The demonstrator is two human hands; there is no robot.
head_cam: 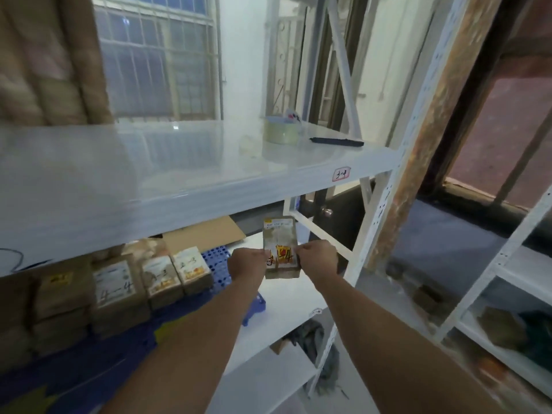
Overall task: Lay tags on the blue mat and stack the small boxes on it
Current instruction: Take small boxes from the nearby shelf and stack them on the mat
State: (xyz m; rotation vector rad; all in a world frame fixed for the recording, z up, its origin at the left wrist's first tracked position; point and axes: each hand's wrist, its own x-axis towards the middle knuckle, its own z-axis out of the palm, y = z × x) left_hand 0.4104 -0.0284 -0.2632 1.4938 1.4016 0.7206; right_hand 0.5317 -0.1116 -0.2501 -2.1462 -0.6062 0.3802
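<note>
two bare forearms reached forward from the bottom edge, and between them the left grip (246,264) and the right grip (318,256) each held a lower corner of one small box (279,242). both were clenched on that box, fingers curled round its sides. they held it upright in the air in front of the lower shelf (283,318), just right of the blue mat (218,258) and clear of it. the box showed a white label near its top and red and yellow marks down by the fingers. on the mat, to the left, stood the stacked boxes (119,288). these were brown packets in rows, at least two high, with handwritten numbers such as 4-4 on their faces. yellow patches (38,395) lay on the near part of the mat, perhaps tags, though the blur made that hard to settle. a flat sheet of cardboard (206,233) lay behind the mat. above, on the upper shelf (179,180), sat a roll of tape (280,131) and a dark pen (336,141), well apart from the held box. a small sticker (341,174) reading 3-4 clung to that shelf's front edge.
</note>
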